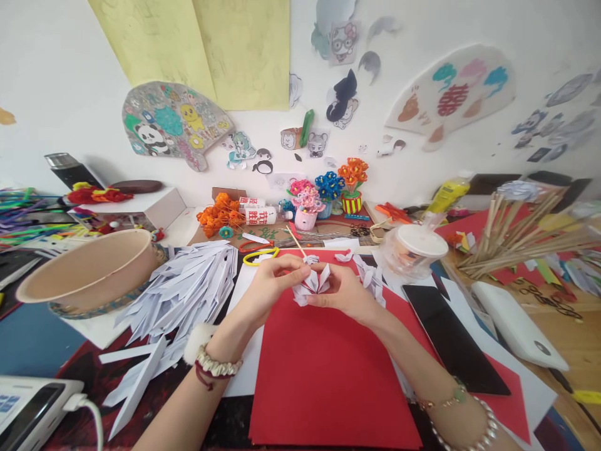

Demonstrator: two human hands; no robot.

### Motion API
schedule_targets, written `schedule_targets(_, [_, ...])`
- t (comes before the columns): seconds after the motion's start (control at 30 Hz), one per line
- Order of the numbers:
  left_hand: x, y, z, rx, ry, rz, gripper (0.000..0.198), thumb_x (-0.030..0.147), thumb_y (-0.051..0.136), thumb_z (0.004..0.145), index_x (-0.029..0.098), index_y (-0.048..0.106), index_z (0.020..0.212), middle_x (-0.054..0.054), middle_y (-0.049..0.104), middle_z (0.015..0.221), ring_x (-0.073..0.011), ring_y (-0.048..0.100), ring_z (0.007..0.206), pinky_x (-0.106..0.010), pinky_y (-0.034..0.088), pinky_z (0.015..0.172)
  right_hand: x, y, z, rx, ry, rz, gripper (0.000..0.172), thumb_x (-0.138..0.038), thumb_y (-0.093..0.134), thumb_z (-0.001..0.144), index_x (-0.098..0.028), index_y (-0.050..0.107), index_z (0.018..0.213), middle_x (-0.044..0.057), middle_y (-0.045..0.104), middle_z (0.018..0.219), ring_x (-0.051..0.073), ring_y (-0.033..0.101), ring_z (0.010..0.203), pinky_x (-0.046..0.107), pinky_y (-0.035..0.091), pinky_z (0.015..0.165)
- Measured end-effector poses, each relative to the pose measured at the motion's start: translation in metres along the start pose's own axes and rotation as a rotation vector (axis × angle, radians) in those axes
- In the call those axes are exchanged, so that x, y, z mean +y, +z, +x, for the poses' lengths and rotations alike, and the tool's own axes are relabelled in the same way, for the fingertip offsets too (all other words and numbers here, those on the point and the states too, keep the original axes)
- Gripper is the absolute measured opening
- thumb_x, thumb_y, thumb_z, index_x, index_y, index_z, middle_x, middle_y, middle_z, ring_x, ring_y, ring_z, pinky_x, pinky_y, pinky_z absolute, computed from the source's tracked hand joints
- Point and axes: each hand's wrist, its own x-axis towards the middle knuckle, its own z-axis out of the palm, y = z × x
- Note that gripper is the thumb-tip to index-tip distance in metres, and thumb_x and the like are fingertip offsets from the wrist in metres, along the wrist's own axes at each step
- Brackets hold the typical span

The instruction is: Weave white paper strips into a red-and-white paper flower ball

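A folded white paper flower [312,288] is held up between both hands over a sheet of red paper [335,376]. My left hand [282,275] pinches its upper left side with thumb and fingers. On the other side, my right hand [345,291] grips it, thumb at the lower edge and fingers behind. Its pointed petals fan out towards me. Just behind the fingers a thin wooden stick [295,242] shows, with crumpled white paper at its lower end; whether it joins the flower I cannot tell. More folded white pieces [370,279] lie right of my right hand.
Left stand a heap of folded white paper strips [183,294] and a beige basin [94,266]. Yellow- and orange-handled scissors [260,254] lie behind my hands. A black phone [453,338], a lidded cup [417,244] and a white power bank [519,326] are right. Pipe-cleaner flowers [307,197] line the back.
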Motion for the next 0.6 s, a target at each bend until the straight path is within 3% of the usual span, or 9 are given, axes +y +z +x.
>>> schedule_targets(0.33, [0.003, 0.003, -0.002, 0.063, -0.032, -0.054, 0.022, 0.034, 0.082, 0.069, 0.016, 0.07, 0.063, -0.002, 0.064, 0.075, -0.0149, 0.057, 0.072, -0.026, 0.045, 0.067, -0.006, 0.001, -0.005, 0.028, -0.104, -0.113, 0.051, -0.032, 0.09, 0.065, -0.021, 0.071, 0.111, 0.007, 0.074, 0.11, 0.028, 0.068, 0.103, 0.045, 0.053, 0.093])
schedule_targets(0.6, [0.005, 0.004, -0.003, 0.092, -0.028, -0.033, 0.02, 0.032, 0.082, 0.066, 0.016, 0.071, 0.06, -0.002, 0.062, 0.073, -0.0146, 0.056, 0.07, -0.026, 0.046, 0.066, -0.012, 0.001, -0.008, 0.006, -0.241, -0.214, 0.042, -0.028, 0.086, 0.072, -0.025, 0.073, 0.113, 0.007, 0.073, 0.115, 0.028, 0.066, 0.111, 0.047, 0.051, 0.099])
